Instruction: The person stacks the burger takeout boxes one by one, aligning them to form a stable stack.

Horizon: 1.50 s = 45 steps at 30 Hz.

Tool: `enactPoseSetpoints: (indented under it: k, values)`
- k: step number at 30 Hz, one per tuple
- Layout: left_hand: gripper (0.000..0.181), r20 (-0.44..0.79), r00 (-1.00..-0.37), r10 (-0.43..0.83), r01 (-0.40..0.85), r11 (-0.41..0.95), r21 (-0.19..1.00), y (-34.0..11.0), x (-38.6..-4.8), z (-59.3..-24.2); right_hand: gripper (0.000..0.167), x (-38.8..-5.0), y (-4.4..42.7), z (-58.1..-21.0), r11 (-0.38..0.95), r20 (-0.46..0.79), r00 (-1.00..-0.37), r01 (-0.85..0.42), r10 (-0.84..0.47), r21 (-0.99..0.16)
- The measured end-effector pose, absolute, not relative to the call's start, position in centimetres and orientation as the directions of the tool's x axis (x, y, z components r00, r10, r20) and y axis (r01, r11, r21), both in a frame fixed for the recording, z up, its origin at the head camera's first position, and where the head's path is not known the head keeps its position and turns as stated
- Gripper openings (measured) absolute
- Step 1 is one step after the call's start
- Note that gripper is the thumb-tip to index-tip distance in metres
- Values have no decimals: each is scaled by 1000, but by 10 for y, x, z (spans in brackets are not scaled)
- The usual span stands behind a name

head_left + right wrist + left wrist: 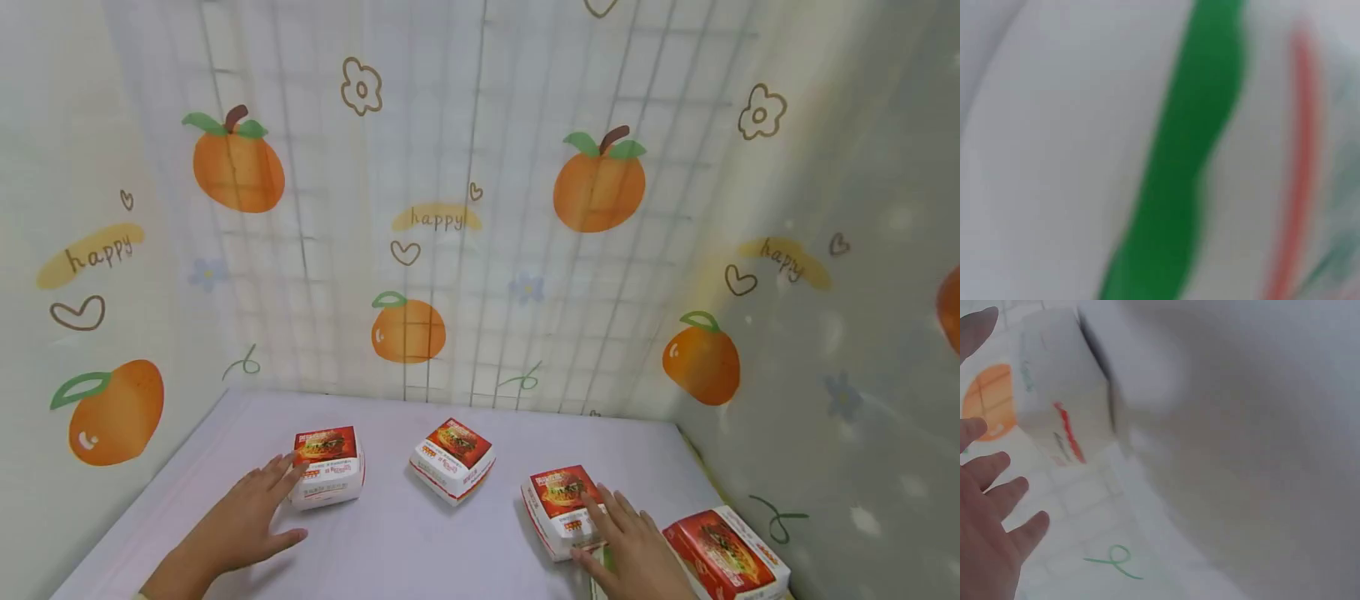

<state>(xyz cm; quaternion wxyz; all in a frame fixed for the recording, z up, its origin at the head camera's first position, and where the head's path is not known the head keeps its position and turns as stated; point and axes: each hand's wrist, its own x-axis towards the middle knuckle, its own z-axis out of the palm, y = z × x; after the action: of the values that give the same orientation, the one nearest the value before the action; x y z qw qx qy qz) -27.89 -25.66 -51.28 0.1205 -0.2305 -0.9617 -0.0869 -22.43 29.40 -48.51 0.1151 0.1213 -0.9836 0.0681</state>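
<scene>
My left hand [251,517], fingers straight and spread, is at the near left side of a red and white burger box [330,479]. In the left wrist view that burger box [1063,394] stands beyond the spread fingers [1000,494]; whether they touch cannot be told. The right hand [637,550] reaches with extended fingers over the right edge of another burger box [551,525]. Contact there is unclear. Partly hidden beneath that hand is a greenish-white item [600,575]. The right wrist view holds only a blurred white surface with a green band [1179,156] and a red stripe [1297,169].
Between the hands, farther back, a third burger box [453,462] sits turned at an angle. At the right edge of the white table [420,554] lies one more burger box [723,554]. A curtain [495,150] printed with oranges hangs around the table.
</scene>
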Motion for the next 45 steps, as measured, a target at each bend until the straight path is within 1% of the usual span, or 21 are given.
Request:
enactPoseSetpoints:
  k: [4, 7, 13, 15, 18, 22, 28, 31, 34, 37, 40, 45]
  values:
    - [95, 299, -879, 371, 428, 891, 153, -264, -291, -517, 75, -228, 282, -480, 934, 358, -896, -331, -265, -137]
    - [99, 287, -900, 327, 393, 893, 217, -271, -297, -524, 71, -230, 269, -482, 920, 410, -868, -365, -281, -141]
    - [106, 203, -950, 238, 293, 905, 309, -288, -299, -541, 63, -232, 245, -496, 868, 500, -793, -473, -347, -149]
    - [108, 178, -957, 227, 276, 902, 333, -290, -301, -542, 60, -232, 238, -500, 862, 517, -781, -485, -350, -148]
    - [109, 167, -960, 225, 271, 893, 359, -289, -308, -542, 55, -232, 226, -501, 862, 503, -800, -470, -326, -189]
    - [112, 155, -963, 220, 263, 889, 374, -284, -318, -540, 52, -231, 207, -497, 858, 422, -858, -430, -293, -280]
    - [118, 115, -968, 221, 249, 869, 428, -278, -326, -539, 63, -236, 182, -491, 784, 335, -898, -419, -284, -457]
    - [120, 107, -970, 218, 243, 863, 443, -275, -332, -538, 65, -247, 172, -494, 745, 321, -913, -394, -252, -538]
    - [124, 115, -969, 220, 248, 856, 454, -270, -340, -535, 75, -262, 164, -502, 712, 299, -932, -351, -205, -608]
    - [127, 112, -966, 233, 258, 840, 477, -265, -345, -532, 87, -274, 159, -514, 711, 236, -956, -288, -174, -642]
    - [129, 97, -969, 229, 246, 834, 493, -264, -344, -532, 95, -278, 157, -526, 722, 184, -970, -243, -162, -648]
    - [130, 92, -968, 234, 246, 815, 524, -268, -347, -532, 99, -281, 156, -532, 708, 164, -975, -224, -153, -670]
